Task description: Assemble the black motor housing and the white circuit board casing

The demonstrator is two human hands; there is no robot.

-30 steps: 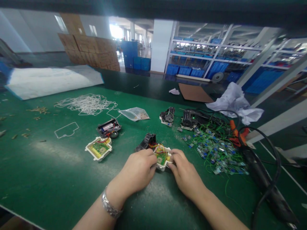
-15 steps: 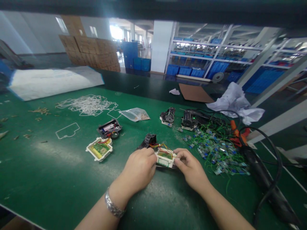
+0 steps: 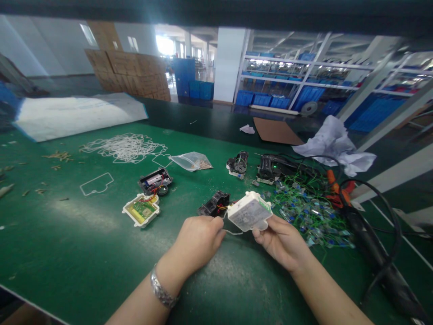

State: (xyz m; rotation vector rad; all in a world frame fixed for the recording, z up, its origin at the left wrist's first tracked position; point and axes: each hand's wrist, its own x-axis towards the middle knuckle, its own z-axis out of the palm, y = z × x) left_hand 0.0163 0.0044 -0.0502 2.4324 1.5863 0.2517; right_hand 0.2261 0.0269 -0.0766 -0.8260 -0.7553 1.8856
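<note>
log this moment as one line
right hand: holds white housing raised | left hand: pinches thin white gasket | black part: on green table

- The white housing, which lay face up on the green table with its circuit board showing, is now lifted clear and turned over, its plain back toward the camera.
- The right hand now holds it up from below, risen off the table.
- The left hand has let go and pinches a thin white loop beside it.
- The black part, wired to the housing, is now uncovered.
</note>
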